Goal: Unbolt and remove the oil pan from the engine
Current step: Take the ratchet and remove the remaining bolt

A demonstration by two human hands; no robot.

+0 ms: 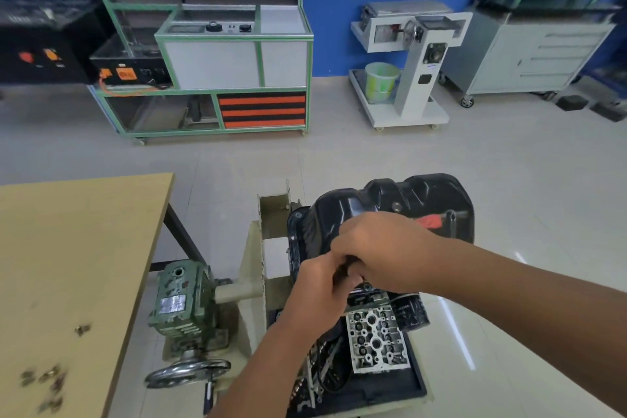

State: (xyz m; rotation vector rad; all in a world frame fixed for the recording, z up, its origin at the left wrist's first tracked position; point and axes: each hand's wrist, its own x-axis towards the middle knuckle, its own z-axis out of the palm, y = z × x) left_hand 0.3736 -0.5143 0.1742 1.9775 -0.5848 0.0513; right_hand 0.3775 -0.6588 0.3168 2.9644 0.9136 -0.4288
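A person's two hands meet at the near edge of a black oil pan (400, 200), which sits on top of an engine (376, 339) mounted on a cream stand (252, 282). The left hand (319, 295) and the right hand (380, 251) are together, fingers curled around a dark tool (342, 273) at the pan's rim; the tool is mostly hidden by the fingers, so its kind cannot be told. The right hand lies over the pan's sloping wall, the left just below it. A red mark (429, 221) shows on the pan's far side, near the right hand's knuckles.

Below the hands, a pale metal cylinder head (378, 338) with rows of round openings rests in the stand's dark tray (407, 390). To the left of the stand stands a green gearbox (183, 302) with a metal handwheel (188, 372) beneath it.

A wooden table (74, 265) fills the left foreground, with small bolts (47, 380) scattered near its front edge, somewhat blurred.

Across the tiled floor (339, 159), a green-framed bench (210, 54) with orange and black stripes stands against the wall. Right of it is a white machine (410, 54) with a green bucket (380, 80) on its base, and a grey drawer cart (529, 51).
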